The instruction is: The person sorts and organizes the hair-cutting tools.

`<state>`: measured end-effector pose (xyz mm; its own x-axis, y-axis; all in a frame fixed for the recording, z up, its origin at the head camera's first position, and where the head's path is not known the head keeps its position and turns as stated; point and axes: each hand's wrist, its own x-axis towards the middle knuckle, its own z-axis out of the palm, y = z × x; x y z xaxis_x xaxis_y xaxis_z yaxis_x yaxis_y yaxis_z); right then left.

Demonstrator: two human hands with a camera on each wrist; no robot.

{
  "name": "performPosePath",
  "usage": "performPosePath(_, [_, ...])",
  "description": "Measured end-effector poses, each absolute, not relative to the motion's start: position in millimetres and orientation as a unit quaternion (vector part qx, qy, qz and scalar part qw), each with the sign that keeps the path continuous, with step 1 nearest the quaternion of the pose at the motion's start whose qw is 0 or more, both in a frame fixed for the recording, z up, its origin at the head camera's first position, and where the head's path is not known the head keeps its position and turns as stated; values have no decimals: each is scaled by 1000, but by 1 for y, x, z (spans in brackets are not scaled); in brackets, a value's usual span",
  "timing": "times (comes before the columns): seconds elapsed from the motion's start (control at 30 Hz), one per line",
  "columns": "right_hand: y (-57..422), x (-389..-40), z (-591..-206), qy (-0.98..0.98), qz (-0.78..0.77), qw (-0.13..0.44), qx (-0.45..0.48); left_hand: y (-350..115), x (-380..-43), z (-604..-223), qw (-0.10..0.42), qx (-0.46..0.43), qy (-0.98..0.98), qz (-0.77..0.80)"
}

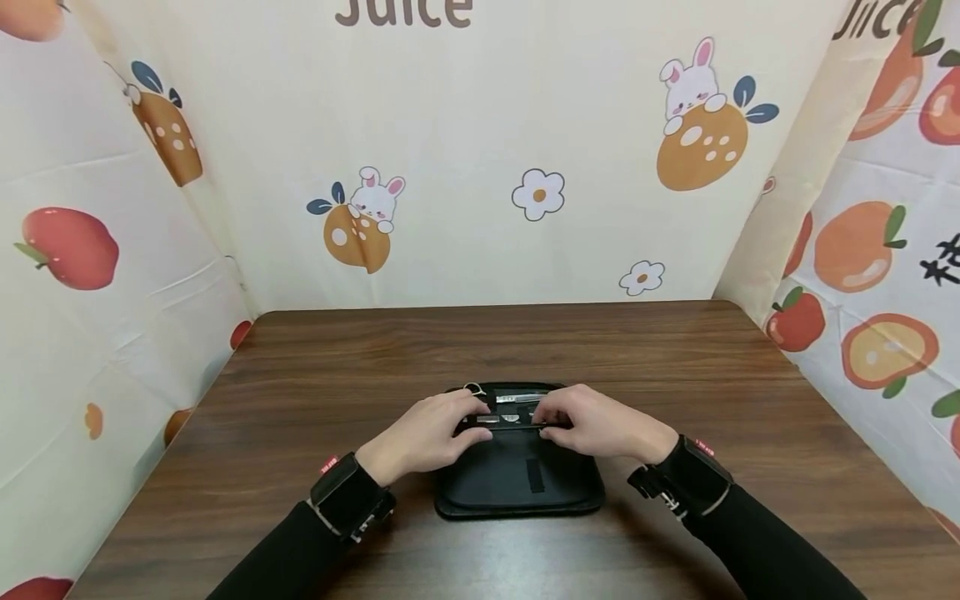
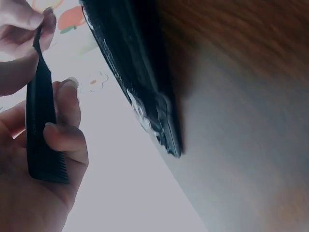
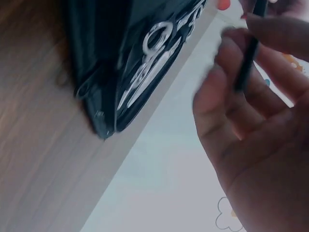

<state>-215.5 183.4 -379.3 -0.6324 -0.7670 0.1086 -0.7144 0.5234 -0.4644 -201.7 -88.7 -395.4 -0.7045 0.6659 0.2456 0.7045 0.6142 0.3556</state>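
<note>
A black comb (image 2: 41,125) is held level between both hands, above an opened black case (image 1: 510,487). My left hand (image 1: 431,433) grips its wide, toothed end, with the fingertips curled over it in the left wrist view. At the narrow end, my right hand (image 1: 600,421) pinches the comb between thumb and fingers. Silver scissors (image 3: 157,41) lie in the case, seen in the right wrist view. Both hands partly cover the case's far half in the head view.
The case lies on a brown wooden table (image 1: 337,358). Light cloth walls (image 1: 450,108) printed with fruit, rabbits and flowers rise behind the table and at both sides. A black strap (image 1: 535,475) sits on the case's near half.
</note>
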Motion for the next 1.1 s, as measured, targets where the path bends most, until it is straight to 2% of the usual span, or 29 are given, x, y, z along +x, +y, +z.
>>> performPosePath(0.17, [191,-219,-381,877,-201,60,-433,-100,-198,-394,33,-376,-906,-191])
performPosePath(0.43, [193,-223,-389,904,-165,38,-392,-122,-188,-384,28,-368,-912,-180])
performPosePath(0.77, [189,-224,-402,919,-152,89,-353,-136,-185,-385,19,-369,-913,-173])
performPosePath(1.1, [187,-225,-402,922,-145,92,-347,-144,-181,-392,0,-374,-912,-166])
